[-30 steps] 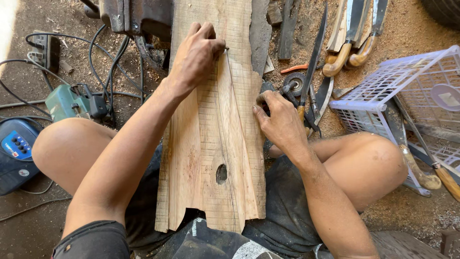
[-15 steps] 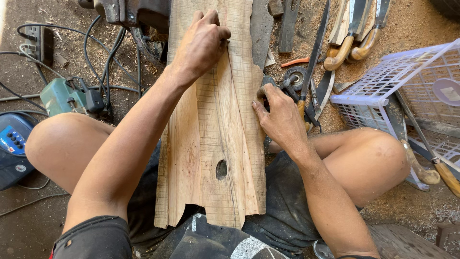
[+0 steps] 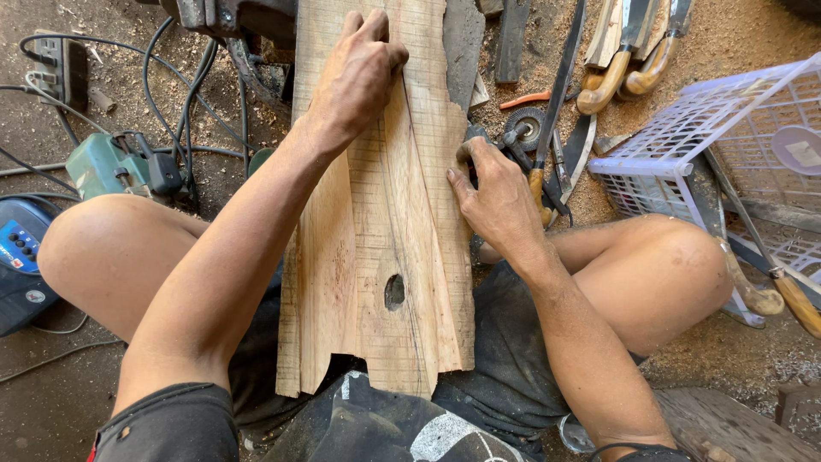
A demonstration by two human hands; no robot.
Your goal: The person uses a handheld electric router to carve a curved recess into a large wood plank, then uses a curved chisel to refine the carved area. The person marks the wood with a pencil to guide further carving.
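A rough wooden slab point(image 3: 380, 248) with saw marks and a knot hole lies lengthwise across my lap. My left hand point(image 3: 359, 73) presses down on its far part, fingers curled on the surface. At the slab's right edge, about mid-length, my right hand point(image 3: 496, 201) grips the side with the thumb over the top. Neither hand holds a tool.
A white plastic basket point(image 3: 727, 145) stands at the right beside curved knives with wooden handles point(image 3: 611, 77). Blades and a small grinder point(image 3: 526, 133) lie by my right hand. A green power tool point(image 3: 115, 162), a blue device point(image 3: 21, 257) and cables sit at the left on sawdust-covered ground.
My left hand has slid slightly farther up the slab. The right hand has stayed at the slab's right edge.
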